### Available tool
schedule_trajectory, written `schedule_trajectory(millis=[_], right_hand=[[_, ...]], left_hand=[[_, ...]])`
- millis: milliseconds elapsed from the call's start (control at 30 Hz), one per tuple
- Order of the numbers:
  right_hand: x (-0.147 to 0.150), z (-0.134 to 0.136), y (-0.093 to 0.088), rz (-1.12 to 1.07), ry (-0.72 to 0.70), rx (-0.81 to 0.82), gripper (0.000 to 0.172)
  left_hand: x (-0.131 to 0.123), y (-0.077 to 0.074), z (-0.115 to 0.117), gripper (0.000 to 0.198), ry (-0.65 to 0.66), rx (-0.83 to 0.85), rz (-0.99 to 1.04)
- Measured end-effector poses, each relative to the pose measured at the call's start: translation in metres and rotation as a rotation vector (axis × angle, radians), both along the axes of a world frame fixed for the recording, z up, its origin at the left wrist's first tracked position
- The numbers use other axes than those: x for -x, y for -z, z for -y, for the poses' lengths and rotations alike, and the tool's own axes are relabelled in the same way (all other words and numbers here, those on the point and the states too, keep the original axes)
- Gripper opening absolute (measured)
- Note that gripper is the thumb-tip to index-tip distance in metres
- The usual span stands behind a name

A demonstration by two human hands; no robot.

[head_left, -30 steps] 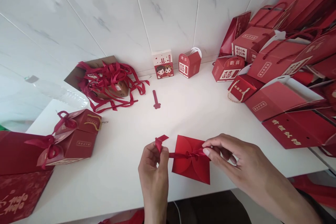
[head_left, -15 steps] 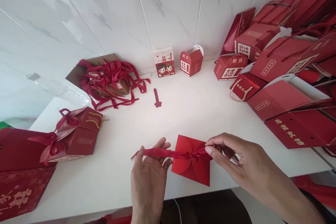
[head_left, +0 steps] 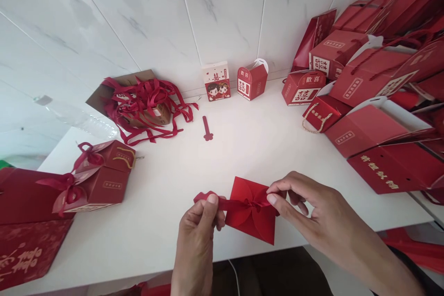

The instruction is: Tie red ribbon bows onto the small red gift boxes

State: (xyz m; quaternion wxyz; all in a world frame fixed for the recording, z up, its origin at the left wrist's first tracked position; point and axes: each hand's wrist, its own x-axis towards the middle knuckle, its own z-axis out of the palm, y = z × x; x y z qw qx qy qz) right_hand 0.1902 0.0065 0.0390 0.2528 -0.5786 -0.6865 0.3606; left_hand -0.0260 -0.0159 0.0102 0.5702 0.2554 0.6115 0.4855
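A small red gift box (head_left: 250, 219) with curved petal flaps sits near the front edge of the white table (head_left: 256, 143). A red ribbon (head_left: 227, 202) runs across its top and is knotted at the middle. My left hand (head_left: 199, 226) pinches the ribbon's left end between thumb and fingers, just left of the box. My right hand (head_left: 308, 208) pinches the ribbon at the knot on the box's right side.
A tangle of red ribbons (head_left: 145, 104) lies on cardboard at the back left. Two tied boxes (head_left: 100, 178) stand at the left. Small printed boxes (head_left: 217, 83) stand by the tiled wall. Several red boxes and bags (head_left: 367, 88) pile at the right. A red paper strip (head_left: 207, 128) lies mid-table.
My left hand stretched the ribbon out to the left half a second ago, then came back toward the box and pinched the ribbon's end. The right hand kept its hold at the knot.
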Motion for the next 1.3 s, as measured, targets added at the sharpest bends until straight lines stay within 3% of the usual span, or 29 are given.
schedule_trajectory(millis=[167,333,433,767,900,967,1033,1100,1300], right_hand=[[0.012,-0.001,-0.004,-0.070,-0.037,0.023,0.014],[0.027,-0.003,-0.008,-0.200,-0.111,0.040,0.022],[0.030,-0.006,-0.009,-0.234,-0.144,0.039,0.012],[0.023,-0.009,-0.012,-0.356,-0.165,0.248,0.015],[0.023,-0.013,-0.015,-0.318,-0.137,0.208,0.018],[0.022,-0.015,-0.017,-0.292,-0.137,0.193,0.017],[0.021,-0.015,-0.018,-0.266,-0.127,0.183,0.018],[0.019,-0.014,-0.017,-0.254,-0.106,0.175,0.018],[0.008,-0.013,-0.014,-0.162,-0.066,0.095,0.017]], left_hand=[[-0.018,-0.016,-0.012,0.051,0.115,-0.107,-0.200],[-0.024,-0.026,-0.016,0.046,0.327,-0.217,-0.326],[-0.022,-0.026,-0.017,0.046,0.338,-0.252,-0.403],[-0.018,-0.036,-0.008,0.035,0.466,-0.321,-0.487],[-0.015,-0.032,-0.007,0.015,0.363,-0.406,-0.667],[-0.013,-0.027,-0.009,0.036,0.328,-0.469,-0.715],[-0.012,-0.022,-0.012,0.037,0.393,-0.491,-0.674],[-0.011,-0.018,-0.015,0.020,0.438,-0.452,-0.584],[-0.021,-0.012,-0.013,0.025,0.278,-0.346,-0.372]])
